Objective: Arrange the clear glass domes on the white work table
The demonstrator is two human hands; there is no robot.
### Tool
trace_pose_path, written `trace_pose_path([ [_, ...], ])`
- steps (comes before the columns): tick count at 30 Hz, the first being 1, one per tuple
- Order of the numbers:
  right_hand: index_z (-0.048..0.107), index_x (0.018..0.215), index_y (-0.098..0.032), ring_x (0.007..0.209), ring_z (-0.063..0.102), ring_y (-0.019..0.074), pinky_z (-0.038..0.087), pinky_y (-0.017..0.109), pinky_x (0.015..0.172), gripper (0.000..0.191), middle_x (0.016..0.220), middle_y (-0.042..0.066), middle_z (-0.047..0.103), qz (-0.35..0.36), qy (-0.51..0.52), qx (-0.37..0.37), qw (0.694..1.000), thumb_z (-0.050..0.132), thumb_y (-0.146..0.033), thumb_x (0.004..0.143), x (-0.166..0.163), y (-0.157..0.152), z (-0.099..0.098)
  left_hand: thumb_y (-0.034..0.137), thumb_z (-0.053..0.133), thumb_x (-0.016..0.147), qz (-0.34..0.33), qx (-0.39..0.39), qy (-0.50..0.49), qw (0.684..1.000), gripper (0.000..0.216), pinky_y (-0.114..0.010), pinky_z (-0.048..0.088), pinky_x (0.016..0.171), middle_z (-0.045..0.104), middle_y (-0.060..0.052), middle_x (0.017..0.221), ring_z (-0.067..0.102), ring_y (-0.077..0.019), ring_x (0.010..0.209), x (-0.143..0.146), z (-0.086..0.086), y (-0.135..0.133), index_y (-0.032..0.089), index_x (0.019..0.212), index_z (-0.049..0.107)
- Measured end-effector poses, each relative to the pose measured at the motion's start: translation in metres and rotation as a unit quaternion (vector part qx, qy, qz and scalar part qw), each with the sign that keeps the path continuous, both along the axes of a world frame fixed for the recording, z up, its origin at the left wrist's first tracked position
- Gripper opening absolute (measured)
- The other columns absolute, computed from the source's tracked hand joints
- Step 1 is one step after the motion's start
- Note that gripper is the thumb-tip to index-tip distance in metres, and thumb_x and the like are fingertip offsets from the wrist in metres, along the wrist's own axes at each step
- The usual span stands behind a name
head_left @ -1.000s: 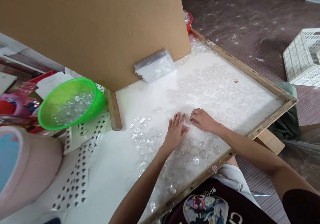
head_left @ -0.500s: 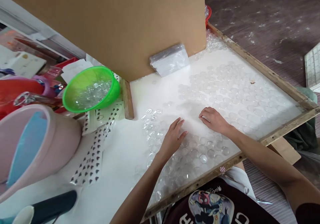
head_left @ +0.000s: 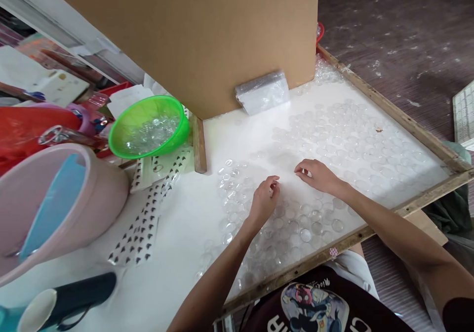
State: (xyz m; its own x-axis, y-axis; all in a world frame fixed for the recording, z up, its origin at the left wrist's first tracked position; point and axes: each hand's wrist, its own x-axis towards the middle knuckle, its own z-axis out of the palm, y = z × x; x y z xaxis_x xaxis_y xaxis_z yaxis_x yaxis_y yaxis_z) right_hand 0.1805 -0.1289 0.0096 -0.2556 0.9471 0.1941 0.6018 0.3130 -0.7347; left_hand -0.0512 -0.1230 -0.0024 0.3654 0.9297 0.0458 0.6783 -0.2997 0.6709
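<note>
Discs crowd the desk nearest me; my left forearm, brushing too low, could drag them into overlap. Farther out, my left grip and right grip are curled; whether either pinches a disc, I can't tell. Lying flat and round, the discs point nowhere, without any long axis, and spread beyond my right grip.

The bare left hand, fingers curled in and thumb bent toward them, faces the bare right hand, its fingers arched over the thumb, a gap between the two. The bare left forearm slants upward; the bare right forearm reaches in from the right.
</note>
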Motion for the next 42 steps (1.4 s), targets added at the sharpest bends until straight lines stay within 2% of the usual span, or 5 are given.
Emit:
trace_pose_path([
  [5,0.067,0.092,-0.020,0.074,0.062,0.0149,0.049,0.029,0.071,0.012,0.093,0.003,0.069,-0.026,0.012,0.001,1.000,0.056,-0.015,0.093,-0.001,0.001,-0.007,0.029,0.055,0.091,-0.006,-0.077,-0.049,0.996,0.023,-0.029,0.053,0.067,0.071,-0.003,0.101,0.064,-0.0155,0.076,0.008,0.009,-0.001,0.024,0.113,0.062],
  [22,0.064,0.106,-0.020,0.099,0.056,0.0237,0.041,0.038,0.088,0.012,0.104,0.008,0.064,0.078,-0.088,0.063,0.991,0.059,-0.018,0.095,-0.031,-0.014,-0.022,0.024,0.052,0.093,-0.100,0.048,0.041,0.993,0.016,-0.038,0.055,0.089,0.060,-0.007,0.110,0.061,-0.0226,0.104,0.002,0.002,0.015,0.022,0.096,0.067],
  [28,0.067,0.103,-0.021,0.104,0.054,0.0247,0.040,0.039,0.088,0.012,0.111,0.008,0.063,0.076,-0.105,0.084,0.988,0.067,-0.019,0.091,-0.030,-0.018,-0.024,0.020,0.045,0.096,-0.124,0.077,0.065,0.987,0.027,-0.042,0.053,0.094,0.060,-0.009,0.118,0.058,-0.0246,0.111,-0.003,-0.002,0.019,0.022,0.114,0.065],
  [36,0.069,0.101,-0.021,0.107,0.054,0.0257,0.038,0.041,0.088,0.009,0.119,0.009,0.064,0.076,-0.125,0.097,0.984,0.066,-0.020,0.092,-0.031,-0.020,-0.025,0.028,0.053,0.093,-0.034,0.129,0.118,0.984,0.032,-0.050,0.046,0.105,0.058,-0.012,0.128,0.055,-0.0289,0.118,-0.029,-0.006,0.043,0.023,0.123,0.062],
  [42,0.069,0.101,-0.021,0.110,0.054,0.0252,0.037,0.042,0.091,0.010,0.120,0.008,0.066,0.087,-0.118,0.088,0.985,0.063,-0.017,0.094,-0.033,-0.019,-0.028,0.038,0.055,0.092,0.094,0.079,0.143,0.982,0.059,-0.064,0.026,0.117,0.033,-0.022,0.157,0.023,-0.0406,0.149,-0.057,-0.016,0.076,0.013,0.144,0.043],
])
